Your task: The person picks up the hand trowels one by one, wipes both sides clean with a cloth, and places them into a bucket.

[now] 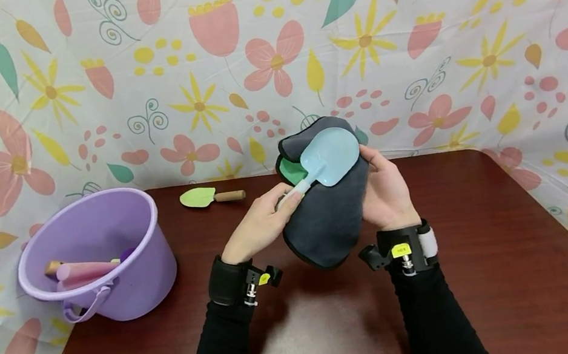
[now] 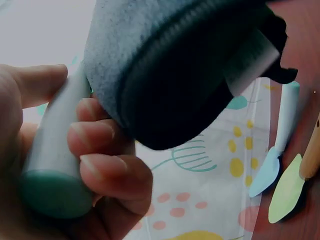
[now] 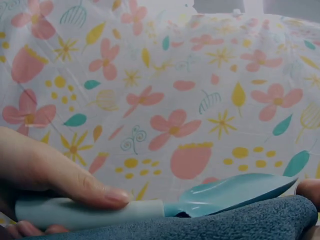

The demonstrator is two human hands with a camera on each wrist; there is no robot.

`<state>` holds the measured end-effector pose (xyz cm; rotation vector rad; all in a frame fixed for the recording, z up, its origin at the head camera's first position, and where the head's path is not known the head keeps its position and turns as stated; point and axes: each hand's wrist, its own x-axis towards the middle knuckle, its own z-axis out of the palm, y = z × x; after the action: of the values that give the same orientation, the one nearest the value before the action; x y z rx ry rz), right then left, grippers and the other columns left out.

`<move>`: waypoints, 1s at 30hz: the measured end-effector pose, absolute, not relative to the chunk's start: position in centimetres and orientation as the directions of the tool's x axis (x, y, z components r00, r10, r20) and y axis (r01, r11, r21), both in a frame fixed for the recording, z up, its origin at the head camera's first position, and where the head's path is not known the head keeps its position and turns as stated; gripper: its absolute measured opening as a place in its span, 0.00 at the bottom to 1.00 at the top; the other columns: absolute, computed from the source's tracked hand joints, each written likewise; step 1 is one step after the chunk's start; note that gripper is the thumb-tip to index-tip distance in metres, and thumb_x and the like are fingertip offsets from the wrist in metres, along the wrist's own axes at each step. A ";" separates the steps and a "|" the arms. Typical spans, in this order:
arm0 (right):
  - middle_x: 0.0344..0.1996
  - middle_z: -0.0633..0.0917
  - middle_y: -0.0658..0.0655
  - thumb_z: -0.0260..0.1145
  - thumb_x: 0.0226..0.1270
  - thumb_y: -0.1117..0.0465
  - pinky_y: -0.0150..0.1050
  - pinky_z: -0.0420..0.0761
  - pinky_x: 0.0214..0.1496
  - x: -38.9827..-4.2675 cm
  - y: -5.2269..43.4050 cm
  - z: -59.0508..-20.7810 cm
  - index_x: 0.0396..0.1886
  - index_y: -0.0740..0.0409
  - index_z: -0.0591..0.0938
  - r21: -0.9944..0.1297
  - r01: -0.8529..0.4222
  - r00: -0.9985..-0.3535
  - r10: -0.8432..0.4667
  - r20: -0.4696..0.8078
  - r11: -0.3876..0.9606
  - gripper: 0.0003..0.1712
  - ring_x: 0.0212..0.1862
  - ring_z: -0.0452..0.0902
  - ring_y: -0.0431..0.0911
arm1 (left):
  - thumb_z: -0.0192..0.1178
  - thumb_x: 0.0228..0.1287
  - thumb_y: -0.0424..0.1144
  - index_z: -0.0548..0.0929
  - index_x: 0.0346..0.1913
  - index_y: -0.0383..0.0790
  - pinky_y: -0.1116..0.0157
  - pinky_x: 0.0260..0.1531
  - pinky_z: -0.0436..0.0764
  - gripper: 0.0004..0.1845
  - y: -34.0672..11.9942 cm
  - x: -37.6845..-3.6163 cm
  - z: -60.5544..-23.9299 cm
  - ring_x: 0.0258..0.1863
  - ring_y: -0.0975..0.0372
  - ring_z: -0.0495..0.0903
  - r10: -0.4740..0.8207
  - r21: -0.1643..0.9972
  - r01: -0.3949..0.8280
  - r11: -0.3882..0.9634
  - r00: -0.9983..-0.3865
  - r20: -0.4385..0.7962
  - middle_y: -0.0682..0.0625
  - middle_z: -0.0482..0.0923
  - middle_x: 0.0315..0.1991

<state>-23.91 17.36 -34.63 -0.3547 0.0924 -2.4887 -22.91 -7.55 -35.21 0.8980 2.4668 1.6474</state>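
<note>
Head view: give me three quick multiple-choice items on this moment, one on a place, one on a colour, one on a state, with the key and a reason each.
1. Where does the green trowel with the wooden handle lie?
A. in the purple bucket
B. on the table, between the bucket and the hands
C. in the right hand

2. What colour is the blade of the small shovel held against the grey cloth?
A. light blue
B. pink
C. purple

3. How does the left hand stand?
A. flat on the table
B. inside the bucket
C. gripping the shovel's handle

Key: 1 B, it rests on the bare brown table right of the purple bucket. 2 A, the blade shows pale blue in the head and right wrist views. 3 C, the left wrist view shows fingers curled round the handle, while the right hand holds the cloth.
</note>
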 end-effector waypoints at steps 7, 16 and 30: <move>0.75 0.56 0.49 0.47 0.81 0.55 0.41 0.50 0.73 -23.9 17.9 -34.6 0.78 0.39 0.53 -0.131 0.527 -0.803 -0.542 0.247 -0.840 0.30 0.72 0.55 0.48 | 0.46 0.77 0.54 0.75 0.45 0.48 0.63 0.27 0.64 0.15 -7.2 -23.6 -36.5 0.22 0.59 0.63 0.495 0.818 0.451 0.357 -0.834 0.243 0.50 0.64 0.25; 0.77 0.43 0.39 0.45 0.82 0.58 0.42 0.50 0.73 -24.4 19.7 -34.7 0.78 0.31 0.45 -0.046 0.470 -0.839 -0.463 0.285 -0.881 0.34 0.76 0.40 0.39 | 0.46 0.78 0.53 0.76 0.45 0.44 0.64 0.25 0.61 0.17 -6.9 -23.6 -36.7 0.19 0.61 0.58 0.500 0.789 0.452 0.416 -0.838 0.217 0.52 0.62 0.24; 0.77 0.43 0.38 0.47 0.81 0.60 0.44 0.61 0.67 -23.8 24.5 -34.4 0.76 0.25 0.40 -0.098 0.348 -0.906 -0.361 0.221 -0.933 0.38 0.58 0.68 0.57 | 0.49 0.75 0.56 0.76 0.35 0.48 0.64 0.23 0.59 0.17 -8.3 -22.8 -37.0 0.18 0.63 0.55 0.464 0.758 0.421 0.498 -0.868 0.177 0.53 0.57 0.20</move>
<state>-23.79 24.45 -34.42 -0.3342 0.0792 -2.7553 -22.80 -8.33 -37.00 0.7910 2.6752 1.3319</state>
